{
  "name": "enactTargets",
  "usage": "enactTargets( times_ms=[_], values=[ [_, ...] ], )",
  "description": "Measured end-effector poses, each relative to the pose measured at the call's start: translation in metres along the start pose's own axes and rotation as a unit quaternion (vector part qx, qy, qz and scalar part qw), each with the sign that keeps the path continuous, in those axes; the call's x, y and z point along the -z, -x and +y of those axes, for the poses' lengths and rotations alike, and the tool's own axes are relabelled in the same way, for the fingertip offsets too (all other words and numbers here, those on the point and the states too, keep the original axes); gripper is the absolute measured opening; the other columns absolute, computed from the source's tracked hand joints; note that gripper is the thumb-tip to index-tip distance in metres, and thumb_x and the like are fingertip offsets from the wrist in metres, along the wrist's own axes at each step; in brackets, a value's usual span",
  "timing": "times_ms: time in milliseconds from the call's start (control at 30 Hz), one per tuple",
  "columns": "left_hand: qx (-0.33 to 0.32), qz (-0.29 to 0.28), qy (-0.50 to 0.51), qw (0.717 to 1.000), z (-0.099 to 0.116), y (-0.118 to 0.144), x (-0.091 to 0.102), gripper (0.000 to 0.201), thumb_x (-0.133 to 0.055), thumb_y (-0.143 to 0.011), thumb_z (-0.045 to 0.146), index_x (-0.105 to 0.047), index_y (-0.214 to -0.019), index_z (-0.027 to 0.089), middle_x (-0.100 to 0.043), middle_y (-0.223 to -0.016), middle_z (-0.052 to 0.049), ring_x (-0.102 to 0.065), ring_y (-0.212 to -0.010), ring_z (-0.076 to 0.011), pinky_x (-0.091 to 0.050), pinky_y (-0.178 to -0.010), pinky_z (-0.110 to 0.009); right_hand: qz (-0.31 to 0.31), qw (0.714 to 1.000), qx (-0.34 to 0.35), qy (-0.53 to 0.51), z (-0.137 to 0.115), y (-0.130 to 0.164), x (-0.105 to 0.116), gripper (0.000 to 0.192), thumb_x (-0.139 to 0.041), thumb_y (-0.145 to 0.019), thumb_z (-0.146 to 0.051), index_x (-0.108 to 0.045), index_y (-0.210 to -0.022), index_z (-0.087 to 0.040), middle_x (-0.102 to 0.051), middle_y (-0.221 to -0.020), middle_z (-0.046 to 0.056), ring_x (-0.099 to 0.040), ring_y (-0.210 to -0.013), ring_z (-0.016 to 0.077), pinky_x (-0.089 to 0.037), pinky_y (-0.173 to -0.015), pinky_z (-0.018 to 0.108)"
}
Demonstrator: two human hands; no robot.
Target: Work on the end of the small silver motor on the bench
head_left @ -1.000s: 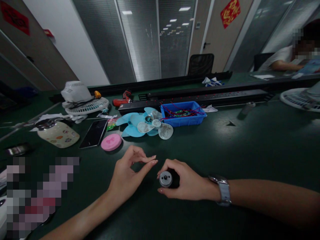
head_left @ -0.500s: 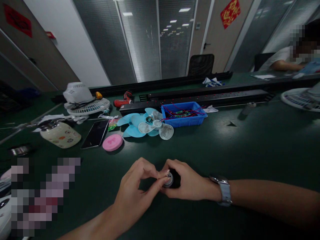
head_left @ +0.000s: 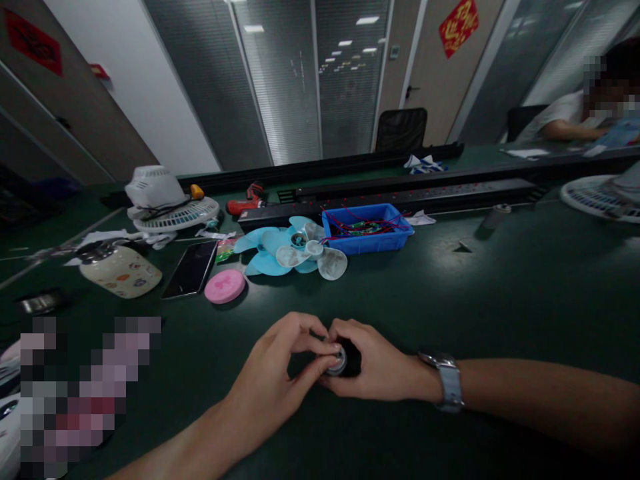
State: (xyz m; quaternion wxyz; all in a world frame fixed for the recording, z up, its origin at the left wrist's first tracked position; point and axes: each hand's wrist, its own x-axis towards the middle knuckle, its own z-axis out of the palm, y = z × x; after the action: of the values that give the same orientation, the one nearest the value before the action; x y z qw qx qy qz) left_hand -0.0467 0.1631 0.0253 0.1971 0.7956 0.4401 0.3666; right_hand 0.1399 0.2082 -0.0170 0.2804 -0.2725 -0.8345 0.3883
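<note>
The right hand (head_left: 373, 367) grips a small black motor (head_left: 345, 360) low over the near edge of the green table (head_left: 500, 287), its fingers curled around the dark body so the round metal end faces left. The left hand (head_left: 280, 373) meets it there, thumb and forefinger pinched onto that metal end, both touching it. Farther in lie a pink disc (head_left: 225, 286), blue and white fan blades (head_left: 295, 252) and a blue bin (head_left: 367, 229).
</note>
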Motion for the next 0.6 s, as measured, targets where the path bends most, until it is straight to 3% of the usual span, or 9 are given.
enactTargets(
  times_ms=[300,500,600],
  values=[
    [0.026,-0.020,0.028,0.999,-0.002,0.000,0.001,0.022,-0.069,-0.082,0.013,-0.055,-0.095,0.022,-0.069,-0.090,0.002,-0.071,-0.081,-0.0134,-0.053,-0.073,-0.023,0.002,1.000,-0.004,-0.001,0.003,0.002,-0.002,0.032,-0.076,-0.070,-0.029,-0.048,-0.082,-0.020,-0.057,-0.081,-0.004,-0.054,-0.070,0.0108,-0.039,-0.066,0.024],
    [0.094,-0.142,0.177,0.969,-0.009,-0.009,0.008,0.026,-0.068,-0.086,0.021,-0.047,-0.102,0.023,-0.076,-0.093,0.002,-0.072,-0.091,-0.0145,-0.051,-0.083,-0.026,-0.016,0.999,0.006,0.030,0.001,0.001,-0.001,0.033,-0.077,-0.070,-0.035,-0.050,-0.078,-0.019,-0.056,-0.078,-0.002,-0.053,-0.073,0.0141,-0.038,-0.068,0.027],
    [0.099,-0.149,0.197,0.964,-0.011,-0.011,0.009,0.026,-0.067,-0.087,0.021,-0.044,-0.101,0.023,-0.078,-0.092,0.002,-0.072,-0.093,-0.0151,-0.050,-0.086,-0.028,-0.024,0.999,0.006,0.032,0.000,0.001,-0.001,0.032,-0.076,-0.071,-0.036,-0.051,-0.079,-0.019,-0.057,-0.080,-0.001,-0.053,-0.073,0.0146,-0.038,-0.069,0.028]
  ],
)
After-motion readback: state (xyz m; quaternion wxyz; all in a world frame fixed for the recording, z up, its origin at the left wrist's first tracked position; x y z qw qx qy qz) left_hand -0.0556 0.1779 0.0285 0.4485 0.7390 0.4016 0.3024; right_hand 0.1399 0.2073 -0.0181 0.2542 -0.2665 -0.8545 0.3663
